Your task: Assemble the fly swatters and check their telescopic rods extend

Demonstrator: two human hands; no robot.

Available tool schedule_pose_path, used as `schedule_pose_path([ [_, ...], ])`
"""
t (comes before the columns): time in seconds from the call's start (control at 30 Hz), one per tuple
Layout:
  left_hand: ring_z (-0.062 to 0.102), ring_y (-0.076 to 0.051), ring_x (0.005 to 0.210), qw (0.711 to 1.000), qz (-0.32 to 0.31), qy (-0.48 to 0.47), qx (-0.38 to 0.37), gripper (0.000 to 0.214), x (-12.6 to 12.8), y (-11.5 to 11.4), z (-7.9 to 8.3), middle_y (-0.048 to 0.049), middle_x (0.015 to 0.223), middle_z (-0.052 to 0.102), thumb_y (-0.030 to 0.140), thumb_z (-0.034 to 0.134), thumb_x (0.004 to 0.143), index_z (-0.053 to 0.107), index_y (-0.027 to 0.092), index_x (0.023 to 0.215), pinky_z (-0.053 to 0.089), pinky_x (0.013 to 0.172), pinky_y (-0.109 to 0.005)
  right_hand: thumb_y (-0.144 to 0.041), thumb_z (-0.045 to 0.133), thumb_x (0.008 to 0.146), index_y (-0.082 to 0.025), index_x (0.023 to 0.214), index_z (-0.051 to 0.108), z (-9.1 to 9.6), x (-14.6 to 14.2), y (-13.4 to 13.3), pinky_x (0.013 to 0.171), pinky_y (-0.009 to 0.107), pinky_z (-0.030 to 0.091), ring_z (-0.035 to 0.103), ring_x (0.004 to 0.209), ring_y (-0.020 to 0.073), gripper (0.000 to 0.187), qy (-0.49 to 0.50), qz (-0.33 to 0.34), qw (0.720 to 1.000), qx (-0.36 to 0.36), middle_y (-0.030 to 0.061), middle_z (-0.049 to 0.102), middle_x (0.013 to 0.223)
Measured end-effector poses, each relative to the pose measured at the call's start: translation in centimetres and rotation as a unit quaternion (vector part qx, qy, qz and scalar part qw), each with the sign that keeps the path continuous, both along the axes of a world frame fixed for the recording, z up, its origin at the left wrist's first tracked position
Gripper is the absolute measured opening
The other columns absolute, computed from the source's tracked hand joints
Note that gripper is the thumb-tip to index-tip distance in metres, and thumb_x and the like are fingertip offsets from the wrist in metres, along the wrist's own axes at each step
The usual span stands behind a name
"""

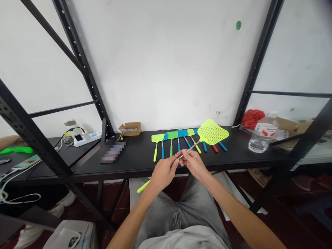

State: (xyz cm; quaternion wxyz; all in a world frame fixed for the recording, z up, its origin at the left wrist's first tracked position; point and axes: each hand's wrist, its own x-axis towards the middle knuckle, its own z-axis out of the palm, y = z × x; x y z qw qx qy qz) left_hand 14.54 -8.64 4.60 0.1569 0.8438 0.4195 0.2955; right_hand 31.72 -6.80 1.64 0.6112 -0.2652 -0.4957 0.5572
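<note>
I hold a yellow-green fly swatter (212,132) in both hands over the front edge of a black table (135,159). My left hand (163,173) is closed around the lower part of its metal rod, and the yellow handle sticks out below it toward my lap. My right hand (193,162) pinches the rod a little higher up. The swatter's mesh head points up and to the right. Behind it, a row of several small swatters (178,138) in yellow, green and blue lies flat on the table.
A clear water bottle (262,135) stands at the right, with a red bag (252,117) behind it. A small cardboard box (130,128) and a white power strip (86,137) sit at the back left. Black shelf posts (33,138) frame both sides. Another person's arm (9,141) shows far left.
</note>
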Motion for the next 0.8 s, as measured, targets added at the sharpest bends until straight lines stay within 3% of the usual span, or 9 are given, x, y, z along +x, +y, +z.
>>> schedule_pose_path([
  [0.17,0.054,-0.016,0.063,1.000,-0.018,-0.004,-0.023,0.039,-0.3,0.4,-0.7,-0.0016,0.072,0.064,0.039,0.031,0.100,0.061,0.022,0.080,0.031,0.060,-0.024,-0.055,0.070,0.079,-0.015,0.075,0.074,-0.5,0.2,0.4,0.064,0.026,0.054,0.066,0.065,0.0142,0.040,-0.044,-0.026,0.999,-0.017,0.0088,0.072,0.080],
  [0.4,0.056,-0.017,0.064,1.000,-0.024,0.005,-0.017,0.041,-0.5,0.8,-0.7,-0.0015,0.070,0.064,0.039,0.031,0.100,0.061,0.021,0.079,0.033,0.062,-0.025,-0.055,0.076,0.073,-0.014,0.072,0.072,0.1,1.2,0.9,0.064,0.027,0.057,0.067,0.063,0.0155,0.040,-0.019,-0.060,0.997,-0.051,0.0097,0.073,0.075],
  [0.8,0.044,-0.014,0.058,0.998,-0.057,0.020,-0.032,0.042,-2.5,0.6,1.0,0.0021,0.058,0.049,0.039,0.032,0.099,0.059,0.020,0.073,0.030,0.061,-0.025,-0.046,0.081,0.071,-0.016,0.072,0.069,1.6,6.9,2.1,0.060,0.027,0.059,0.069,0.068,0.0182,0.032,0.034,-0.146,0.988,-0.035,0.0091,0.073,0.076],
])
